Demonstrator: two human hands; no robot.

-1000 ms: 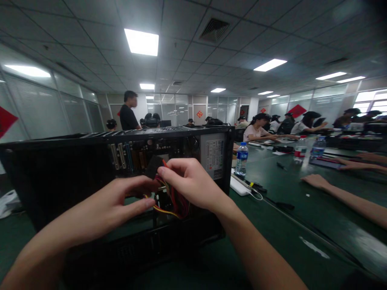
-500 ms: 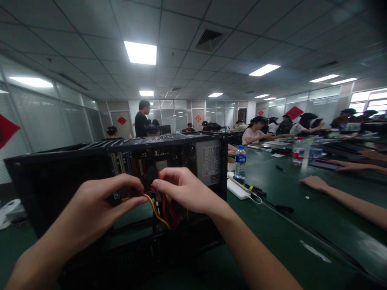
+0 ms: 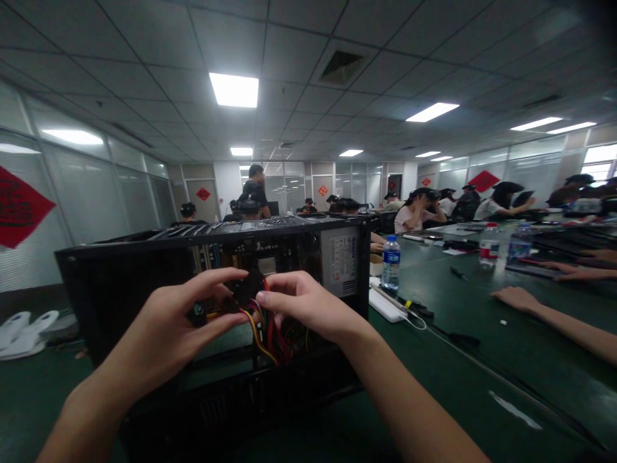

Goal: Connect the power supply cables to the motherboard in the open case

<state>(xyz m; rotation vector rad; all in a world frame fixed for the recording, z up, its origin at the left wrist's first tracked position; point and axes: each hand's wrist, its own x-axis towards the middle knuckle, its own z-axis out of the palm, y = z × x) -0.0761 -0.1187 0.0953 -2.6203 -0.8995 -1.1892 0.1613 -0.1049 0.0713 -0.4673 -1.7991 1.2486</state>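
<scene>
Both the left hand (image 3: 166, 328) and right hand (image 3: 301, 303) pinch a black connector (image 3: 245, 288) (wires trailing) inside the computer case (image 3: 120, 276).

Case opening: the open side of the computer case (image 3: 120, 283) faces the person; both hands reach in through it
Inside: bundle of wires (image 3: 263, 331) crowds the middle; power supply (image 3: 340, 260) blocks the right end
Right of case: power strip (image 3: 385, 304) and water bottle (image 3: 390, 263) near; green table (image 3: 482, 379) bare beyond
Far right: a co-worker's forearm (image 3: 563, 325) lies across the table
</scene>
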